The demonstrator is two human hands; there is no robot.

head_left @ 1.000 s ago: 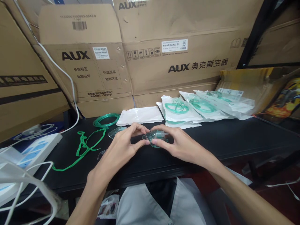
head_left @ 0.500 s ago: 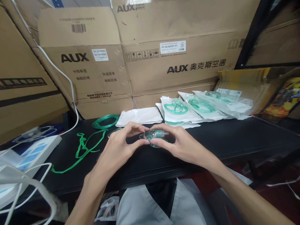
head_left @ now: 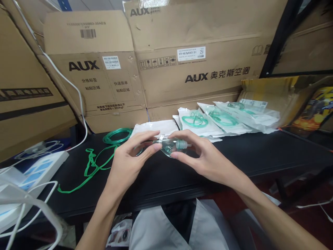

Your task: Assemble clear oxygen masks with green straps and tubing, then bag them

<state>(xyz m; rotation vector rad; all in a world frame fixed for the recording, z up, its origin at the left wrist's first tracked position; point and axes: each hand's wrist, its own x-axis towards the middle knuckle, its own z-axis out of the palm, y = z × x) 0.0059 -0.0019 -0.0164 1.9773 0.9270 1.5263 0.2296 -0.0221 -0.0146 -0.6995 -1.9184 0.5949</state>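
A clear green-tinted plastic mask (head_left: 168, 147) with a pale connector is held above the black table between both hands. My right hand (head_left: 196, 149) has its thumb and fingers closed round the mask's right part, beside the connector. With thumb and fingertips, my left hand (head_left: 137, 149) grips the mask's left edge. A green strap (head_left: 95, 166) lies loose on the table to the left. Behind my left hand lies a coil of green tubing (head_left: 117, 135). Part of another clear item shows under my left hand, mostly hidden.
White packets (head_left: 195, 121) holding green tubing lie along the back right, and a flat white packet (head_left: 156, 127) lies behind the hands. Large cardboard boxes (head_left: 195, 80) stand at the rear. White cables and a white box (head_left: 39, 173) are at the left.
The mask has turned between my hands and shows its rounded face more. My left hand has shifted up slightly, its fingers a little more spread from the thumb.
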